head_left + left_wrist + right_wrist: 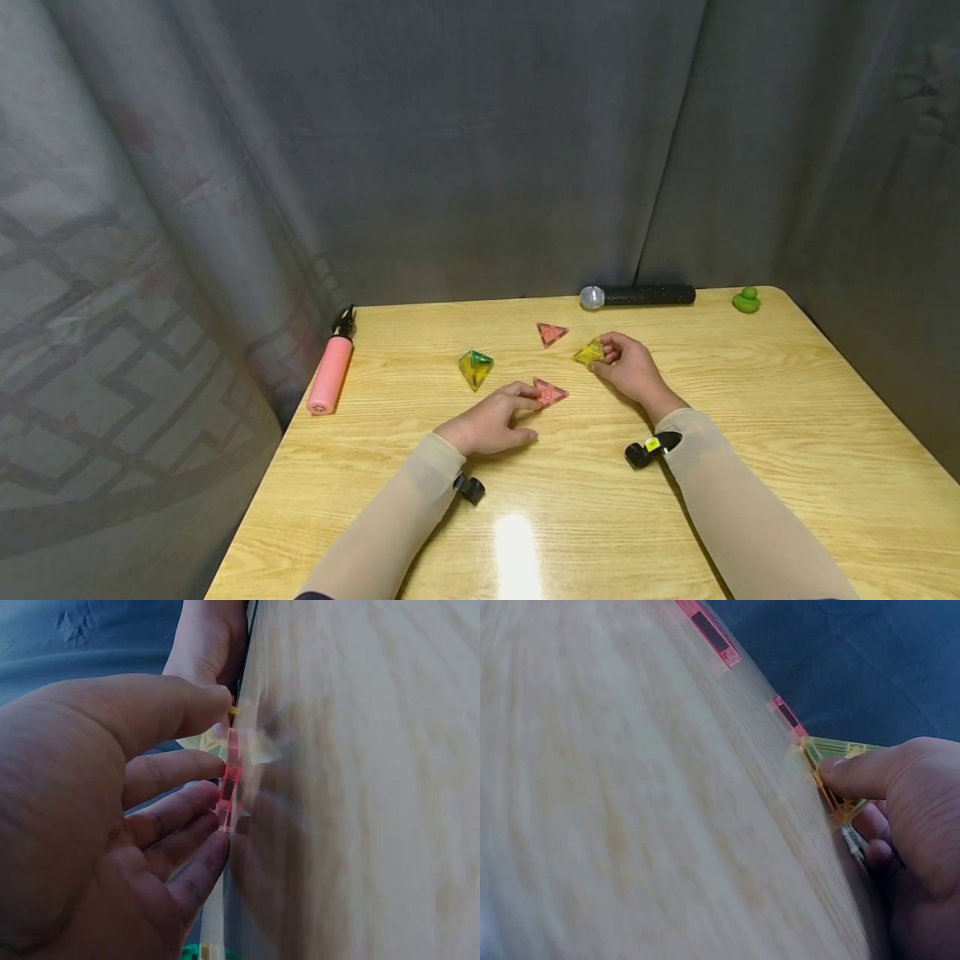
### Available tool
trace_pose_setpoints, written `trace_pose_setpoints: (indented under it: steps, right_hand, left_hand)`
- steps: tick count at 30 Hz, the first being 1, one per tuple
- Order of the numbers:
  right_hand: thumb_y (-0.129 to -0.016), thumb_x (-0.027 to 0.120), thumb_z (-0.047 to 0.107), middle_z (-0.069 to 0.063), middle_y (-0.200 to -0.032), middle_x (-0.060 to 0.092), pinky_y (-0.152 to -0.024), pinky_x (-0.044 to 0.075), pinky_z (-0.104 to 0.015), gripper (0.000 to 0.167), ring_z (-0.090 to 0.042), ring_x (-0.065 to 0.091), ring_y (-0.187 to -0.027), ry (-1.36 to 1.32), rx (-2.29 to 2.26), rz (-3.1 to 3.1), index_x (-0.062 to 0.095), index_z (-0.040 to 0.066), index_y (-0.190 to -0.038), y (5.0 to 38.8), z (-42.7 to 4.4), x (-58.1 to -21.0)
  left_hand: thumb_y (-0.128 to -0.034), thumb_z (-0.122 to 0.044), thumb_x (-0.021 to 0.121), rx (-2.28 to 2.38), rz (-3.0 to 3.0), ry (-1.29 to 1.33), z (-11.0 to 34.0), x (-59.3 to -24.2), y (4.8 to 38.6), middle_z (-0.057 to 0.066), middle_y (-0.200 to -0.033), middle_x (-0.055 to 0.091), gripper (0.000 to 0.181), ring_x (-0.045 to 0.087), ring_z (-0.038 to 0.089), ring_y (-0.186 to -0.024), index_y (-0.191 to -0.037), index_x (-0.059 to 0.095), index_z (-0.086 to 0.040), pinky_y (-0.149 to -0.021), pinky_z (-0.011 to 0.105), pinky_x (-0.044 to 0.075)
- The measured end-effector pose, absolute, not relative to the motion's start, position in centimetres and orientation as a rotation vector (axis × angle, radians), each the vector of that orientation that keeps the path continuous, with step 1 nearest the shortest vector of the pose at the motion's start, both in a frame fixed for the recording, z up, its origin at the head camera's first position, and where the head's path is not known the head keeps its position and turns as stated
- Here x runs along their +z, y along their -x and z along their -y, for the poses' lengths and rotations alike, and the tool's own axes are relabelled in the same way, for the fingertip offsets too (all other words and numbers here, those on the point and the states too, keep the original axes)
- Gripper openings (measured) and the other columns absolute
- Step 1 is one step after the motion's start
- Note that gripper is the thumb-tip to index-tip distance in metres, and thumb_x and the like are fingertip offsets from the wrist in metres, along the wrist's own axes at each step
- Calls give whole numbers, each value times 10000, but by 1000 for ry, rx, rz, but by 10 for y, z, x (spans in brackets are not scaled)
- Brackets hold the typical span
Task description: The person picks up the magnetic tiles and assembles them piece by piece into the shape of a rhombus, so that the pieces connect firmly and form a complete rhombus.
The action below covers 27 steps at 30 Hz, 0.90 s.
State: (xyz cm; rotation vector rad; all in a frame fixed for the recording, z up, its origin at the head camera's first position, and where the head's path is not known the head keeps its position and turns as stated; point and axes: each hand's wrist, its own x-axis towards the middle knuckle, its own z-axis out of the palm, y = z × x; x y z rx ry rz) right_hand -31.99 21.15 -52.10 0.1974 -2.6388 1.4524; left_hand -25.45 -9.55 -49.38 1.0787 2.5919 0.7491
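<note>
My right hand (633, 371) pinches a translucent yellow triangular tile (588, 352) between thumb and fingers; in the right wrist view the thumb presses on the yellow tile (829, 746), which tilts up near the tabletop. With fairly straight fingers, my left hand (493, 422) touches a pink triangular tile (553, 393) lying on the table. The left thumb stays apart from that pink tile (229, 776). Farther back lies a second pink triangular tile (551, 333). Left of the tiles stands a small pyramid (476, 371) with green and yellow sides.
A pink hand pump (331, 374) with a black end lies at the table's left edge. Along the back edge are a black microphone (645, 295) and a green rubber duck (747, 300). Grey curtains (480, 150) hang behind the wooden table (585, 533).
</note>
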Motion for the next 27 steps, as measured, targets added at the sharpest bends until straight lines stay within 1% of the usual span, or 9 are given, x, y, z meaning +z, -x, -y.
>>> trace_pose_setpoints:
  steps: [4, 7, 12, 14, 17, 20, 24, 27]
  right_hand:
    - [-919, 806, 78, -102, -904, 573, -701, 426, -343, 251, -241, 494, -787, -193, 1402, 2656, 648, 11, -1104, 319, -212, -522]
    - [-923, 801, 90, -95, -872, 578, -700, 427, -357, 211, -244, 499, -778, -201, 1391, 2646, 662, 15, -1062, 318, -212, -521]
    - [-937, 773, 87, -106, -885, 602, -718, 451, -347, 175, -248, 525, -806, -222, 1397, 2618, 687, 4, -1065, 317, -212, -520]
    - [-949, 750, 75, -114, -906, 618, -725, 459, -323, 174, -241, 536, -825, -233, 1398, 2613, 695, -9, -1091, 317, -211, -519]
    - [-960, 722, 50, -121, -948, 651, -738, 476, -295, 206, -229, 558, -853, -254, 1405, 2611, 710, -24, -1152, 318, -209, -518]
    - [-961, 721, 44, -130, -980, 680, -755, 495, -314, 239, -234, 579, -867, -279, 1429, 2609, 723, -21, -1191, 316, -204, -513]
    - [-950, 743, 45, -122, -979, 706, -756, 505, -352, 219, -240, 594, -861, -330, 1438, 2606, 744, 2, -1165, 313, -194, -507]
    - [-944, 757, 40, -101, -969, 718, -747, 512, -350, 197, -227, 600, -851, -376, 1427, 2606, 753, 14, -1140, 311, -186, -505]
  left_hand:
    - [-1015, -296, 715, 710, -2596, -1080, 95, -493, 253, -19, -1633, 397, 563, 364, 183, -1502, -1523, 560, -110, -1222, 360, 319]
    - [-1013, -320, 718, 683, -2597, -1071, 95, -493, 252, -14, -1653, 362, 615, 347, 195, -1513, -1560, 515, -123, -1223, 369, 318]
    - [-1008, -363, 723, 647, -2593, -1037, 95, -492, 251, 10, -1697, 275, 724, 275, 226, -1551, -1621, 411, -137, -1230, 405, 310]
    - [-1009, -372, 718, 653, -2591, -1022, 95, -492, 251, 14, -1705, 260, 729, 263, 232, -1556, -1624, 406, -135, -1230, 414, 310]
    - [-1020, -361, 701, 672, -2596, -1013, 95, -493, 252, 10, -1703, 270, 689, 280, 231, -1551, -1609, 430, -126, -1229, 412, 314]
    - [-1022, -300, 687, 683, -2607, -1009, 95, -494, 253, 1, -1692, 296, 637, 309, 224, -1538, -1589, 459, -119, -1223, 400, 325]
    - [-986, -205, 677, 677, -2619, -1009, 94, -493, 252, 10, -1679, 315, 647, 317, 218, -1532, -1588, 460, -114, -1219, 390, 330]
    - [-972, -205, 694, 672, -2626, -1032, 93, -493, 251, 27, -1664, 333, 671, 312, 218, -1533, -1592, 455, -106, -1225, 379, 315]
